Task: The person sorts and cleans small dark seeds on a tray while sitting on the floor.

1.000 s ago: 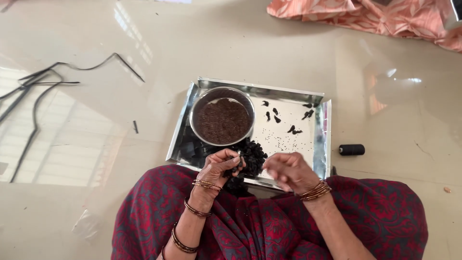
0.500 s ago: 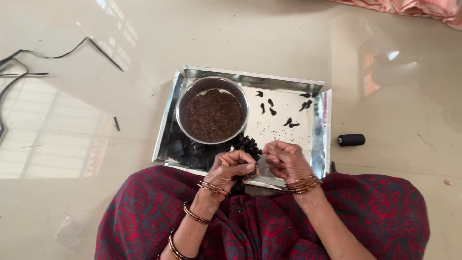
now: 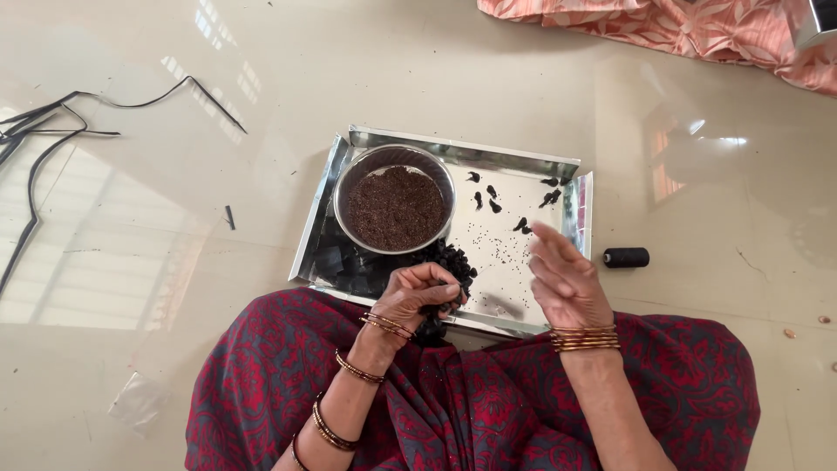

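Sorting at lower centre of the frame, your left hand [image 3: 425, 292] pinches dark dried pods [image 3: 449, 262] at the steel tray [image 3: 488, 157] beside the seed bowl [image 3: 397, 205], your right hand [image 3: 567, 283] hovers open-fingered, empty; likely next, split a pod gently.

Shiny sheet-metal tray [image 3: 453, 161], mirror-bright at the rim. Polished steel bowl [image 3: 346, 190] beyond the left hand [image 3: 418, 295], filled with matt, grainy brown seeds [image 3: 397, 208]. Dull black, wrinkled pods [image 3: 449, 260] just at that hand's fingertips (dry-looking). Glossy stone floor [image 3: 157, 262], reflective. Soft patterned red cloth [image 3: 488, 401] below both wrists. Gleaming metal bangles [image 3: 584, 338]. Matt black spool [image 3: 626, 257] right of the open right hand [image 3: 567, 283].
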